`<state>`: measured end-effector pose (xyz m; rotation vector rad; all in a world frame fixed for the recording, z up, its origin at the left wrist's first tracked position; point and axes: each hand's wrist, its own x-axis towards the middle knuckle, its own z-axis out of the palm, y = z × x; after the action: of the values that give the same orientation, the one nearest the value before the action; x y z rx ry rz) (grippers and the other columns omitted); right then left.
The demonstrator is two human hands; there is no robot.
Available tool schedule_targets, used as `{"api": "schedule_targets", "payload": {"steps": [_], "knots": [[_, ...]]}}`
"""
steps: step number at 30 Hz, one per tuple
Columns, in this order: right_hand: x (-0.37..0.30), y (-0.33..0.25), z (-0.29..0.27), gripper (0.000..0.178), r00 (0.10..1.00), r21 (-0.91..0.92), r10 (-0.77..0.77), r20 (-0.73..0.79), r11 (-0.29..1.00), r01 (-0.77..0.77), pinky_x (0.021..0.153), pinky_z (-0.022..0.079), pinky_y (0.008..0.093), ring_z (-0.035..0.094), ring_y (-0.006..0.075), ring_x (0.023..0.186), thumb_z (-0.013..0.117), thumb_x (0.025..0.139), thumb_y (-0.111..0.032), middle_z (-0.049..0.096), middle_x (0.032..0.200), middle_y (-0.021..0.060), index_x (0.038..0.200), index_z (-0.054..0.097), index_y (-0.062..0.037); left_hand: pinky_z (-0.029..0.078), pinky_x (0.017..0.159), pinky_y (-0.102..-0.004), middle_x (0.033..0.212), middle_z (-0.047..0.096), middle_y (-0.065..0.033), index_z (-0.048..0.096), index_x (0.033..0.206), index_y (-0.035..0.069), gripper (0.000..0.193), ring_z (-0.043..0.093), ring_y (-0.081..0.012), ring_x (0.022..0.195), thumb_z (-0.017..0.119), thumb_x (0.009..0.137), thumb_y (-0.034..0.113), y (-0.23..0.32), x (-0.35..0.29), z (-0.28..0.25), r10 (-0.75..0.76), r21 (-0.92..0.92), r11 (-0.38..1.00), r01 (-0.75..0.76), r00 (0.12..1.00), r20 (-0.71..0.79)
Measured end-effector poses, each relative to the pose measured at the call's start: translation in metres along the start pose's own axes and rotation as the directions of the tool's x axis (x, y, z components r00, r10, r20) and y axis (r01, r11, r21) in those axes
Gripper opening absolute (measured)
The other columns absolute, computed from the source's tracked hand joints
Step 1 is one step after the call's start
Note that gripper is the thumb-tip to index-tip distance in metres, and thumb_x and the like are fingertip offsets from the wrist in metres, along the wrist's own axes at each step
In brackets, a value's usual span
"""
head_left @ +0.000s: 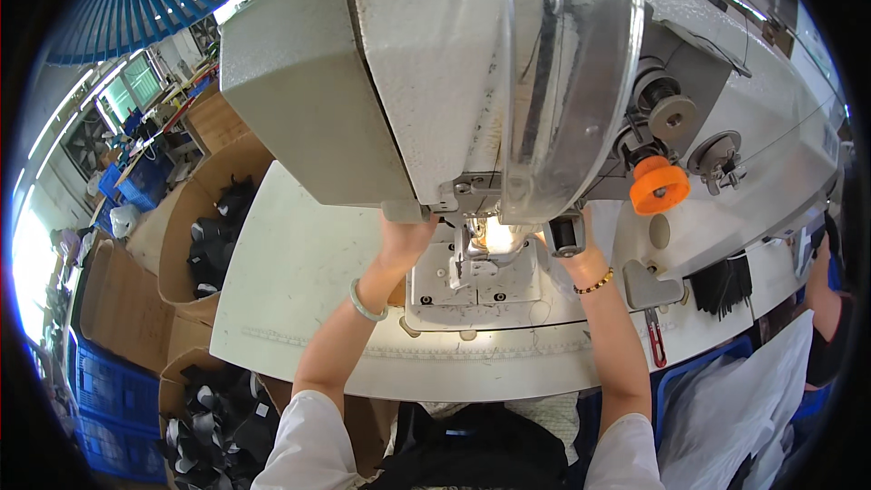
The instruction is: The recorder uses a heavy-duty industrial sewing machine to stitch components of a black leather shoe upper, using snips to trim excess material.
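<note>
A large white sewing machine head [435, 82] fills the upper middle of the view. Under it, a lit presser foot area [497, 236] stands above a metal needle plate [472, 289]. My left hand [406, 240] reaches in on the left of the needle area, its fingers hidden behind the machine head. On the other side, my right hand [582, 259] is raised beside a small dark cylindrical part [568, 235], which covers some of its fingers. Whatever either hand holds cannot be made out. An orange knob [660, 185] sits on the machine at right.
Red-handled snips [655, 338] and a bundle of black strips [721, 286] lie at right on the white table [299, 245]. Cardboard boxes [172, 254] with black pieces and blue crates [113, 408] stand at left. White plastic sheeting [739, 399] and another person's arm [821, 286] are at right.
</note>
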<state>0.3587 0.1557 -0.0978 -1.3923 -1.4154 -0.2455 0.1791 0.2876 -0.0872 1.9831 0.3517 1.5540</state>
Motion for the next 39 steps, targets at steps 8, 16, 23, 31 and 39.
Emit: {"api": "schedule_targets", "payload": {"steps": [8,16,23,31,39], "knots": [[0.0,-0.035,-0.033,0.032,0.97,-0.128,-0.219,0.109,0.964,0.232,0.077,0.044,0.0428,0.055,0.0325,0.092,0.066,0.066,-0.001,0.059,0.098,0.011,0.097,0.059,-0.0026,0.047,0.06,-0.0306,0.071,0.062,-0.0096,0.065,0.075,0.002,0.018,0.059,-0.0275,0.065,0.058,0.061,-0.008,0.011,-0.005,-0.013,0.231,0.061,0.97,-0.234,0.972,0.041],[-0.013,-0.038,-0.006,0.02,0.944,-0.485,-0.328,-0.011,0.828,0.282,0.069,0.045,0.0379,0.054,0.0302,0.08,0.066,0.057,-0.002,0.056,0.085,0.0115,0.076,0.059,-0.0034,0.046,0.067,-0.0272,0.075,0.065,-0.0076,0.067,0.076,0.001,0.021,0.06,-0.0193,0.069,0.063,0.059,-0.01,0.002,0.001,-0.016,0.195,-0.037,0.981,-0.192,0.967,0.162],[-0.009,-0.044,-0.013,0.018,0.909,-0.436,-0.416,-0.034,0.825,0.361,0.058,0.045,0.0401,0.053,0.0282,0.075,0.064,0.052,-0.002,0.052,0.075,0.0109,0.069,0.057,-0.0031,0.045,0.058,-0.0273,0.076,0.062,-0.0038,0.068,0.08,0.007,0.036,0.056,-0.021,0.066,0.057,0.05,-0.01,0.017,-0.011,-0.018,0.229,0.048,0.969,-0.243,0.953,0.199],[-0.004,-0.073,-0.021,0.018,0.915,-0.388,-0.384,0.121,0.83,0.4,0.071,0.044,0.0372,0.051,0.0252,0.073,0.06,0.057,0.001,0.051,0.072,0.0089,0.075,0.056,-0.0004,0.046,0.058,-0.027,0.081,0.064,-0.0041,0.069,0.08,0.009,0.04,0.057,-0.019,0.069,0.058,0.047,-0.011,0.018,-0.007,-0.026,0.299,0.04,0.949,-0.314,0.93,0.213],[-0.009,-0.061,-0.023,0.015,0.949,-0.319,-0.3,0.094,0.894,0.314,0.065,0.046,0.0347,0.056,0.0261,0.071,0.062,0.065,0.002,0.058,0.078,0.0091,0.08,0.058,-0.0013,0.047,0.058,-0.0262,0.083,0.068,-0.0047,0.067,0.081,0.008,0.037,0.062,-0.0177,0.069,0.058,0.049,-0.009,0.024,-0.008,-0.033,0.266,0.06,0.952,-0.3,0.908,0.324]]}}
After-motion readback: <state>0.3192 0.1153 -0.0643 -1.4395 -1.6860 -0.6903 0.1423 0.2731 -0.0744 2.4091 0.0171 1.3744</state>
